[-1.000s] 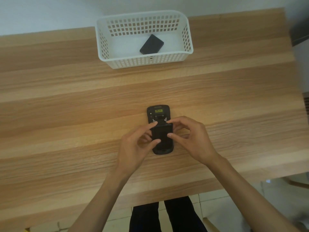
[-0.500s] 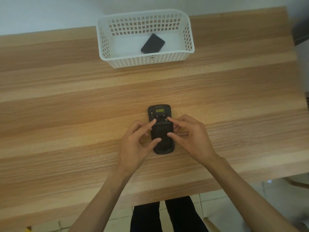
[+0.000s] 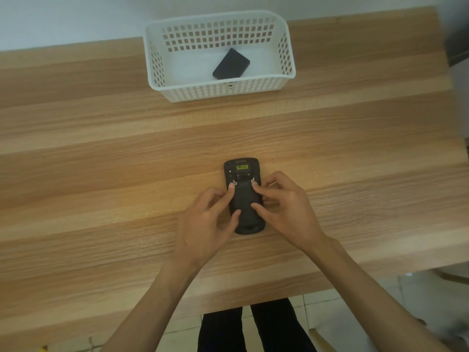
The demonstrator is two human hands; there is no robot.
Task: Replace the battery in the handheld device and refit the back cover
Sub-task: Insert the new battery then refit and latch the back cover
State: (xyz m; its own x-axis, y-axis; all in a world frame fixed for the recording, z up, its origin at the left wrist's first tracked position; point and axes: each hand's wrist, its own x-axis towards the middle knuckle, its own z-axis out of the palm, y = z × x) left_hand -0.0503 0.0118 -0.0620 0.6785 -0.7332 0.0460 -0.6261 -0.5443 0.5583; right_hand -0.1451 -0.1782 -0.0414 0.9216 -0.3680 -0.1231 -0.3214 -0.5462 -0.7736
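Observation:
A black handheld device (image 3: 242, 171) lies face down on the wooden table (image 3: 101, 174), a yellow label near its far end. Its dark back cover (image 3: 244, 201) lies on the lower half. My left hand (image 3: 205, 224) rests on the device's left side, index fingertip at the left silver latch (image 3: 234, 183) and thumb on the cover. My right hand (image 3: 284, 209) holds the right side, index fingertip at the right latch (image 3: 253, 180). A black battery (image 3: 231, 64) lies inside the white basket (image 3: 286, 54) at the far edge.
The white perforated basket stands at the back of the table, against the wall. The table's near edge runs just above my legs (image 3: 253, 329), with tiled floor below. A dark object (image 3: 458, 47) shows at the far right edge.
The back cover has slid up the device towards the latches. Both index fingers have moved onto the two silver latches at the cover's top corners.

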